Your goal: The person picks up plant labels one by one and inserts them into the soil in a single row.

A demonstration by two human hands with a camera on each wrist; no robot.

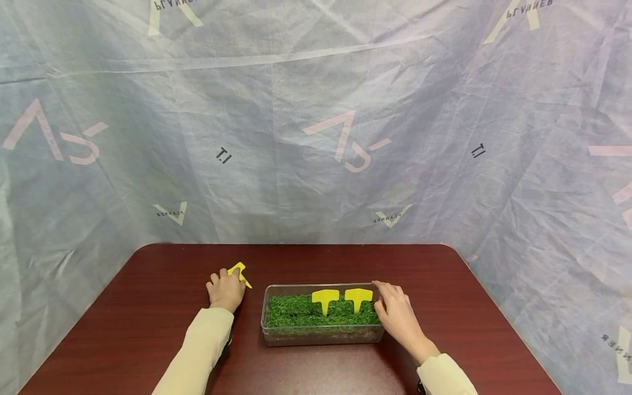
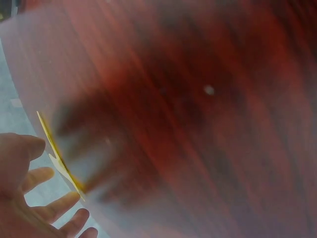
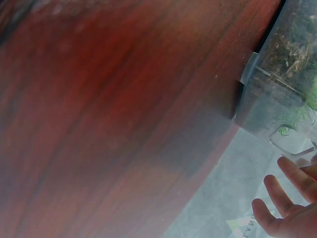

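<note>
A yellow T-shaped plant label lies on the table beyond the left of a clear plastic bin. My left hand reaches over this label, its spread fingers right at it; in the left wrist view the label shows edge-on beside the fingertips. Green artificial grass fills the bin. Two more yellow labels, a left one and a right one, stand upright in the grass. My right hand rests against the bin's right end, fingers extended at the rim; its thumb is partly hidden.
A dark red wood-grain table carries everything. Wrinkled grey fabric with printed letters surrounds its back and sides. In the right wrist view a cut-out handle shows in the bin's end wall.
</note>
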